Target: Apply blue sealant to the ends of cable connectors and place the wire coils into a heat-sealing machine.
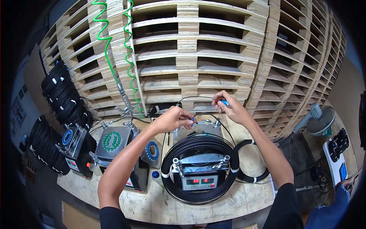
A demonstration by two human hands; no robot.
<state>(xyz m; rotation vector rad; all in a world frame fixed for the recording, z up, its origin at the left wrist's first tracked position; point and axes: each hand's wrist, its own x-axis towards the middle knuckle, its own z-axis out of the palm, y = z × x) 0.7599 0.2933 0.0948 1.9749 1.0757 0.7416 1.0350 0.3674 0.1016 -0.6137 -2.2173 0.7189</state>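
Observation:
My left hand [174, 119] pinches a small blue connector [191, 121] at a thin black cable's end, above the back of a heating unit. Higher and to the right, my right hand [231, 108] has its fingers closed round another small blue connector [225, 103], and a thin black cable arcs leftward from near it. Below both hands a large coil of black cable [166, 183] is looped around the unit, bound with white bands. The unit's front panel [200, 183] has a lit red digital display. Metal toggle clamps [176, 164] stand on its top.
At left are a machine with a ring of green pieces [111, 141] and ones with blue rings [152, 150]. Black cable coils [61, 91] stack far left. Another coil [254, 178] lies right. Wooden pallets [187, 45] rise behind. A fan [320, 120] and another person's sleeve [331, 210] are at right.

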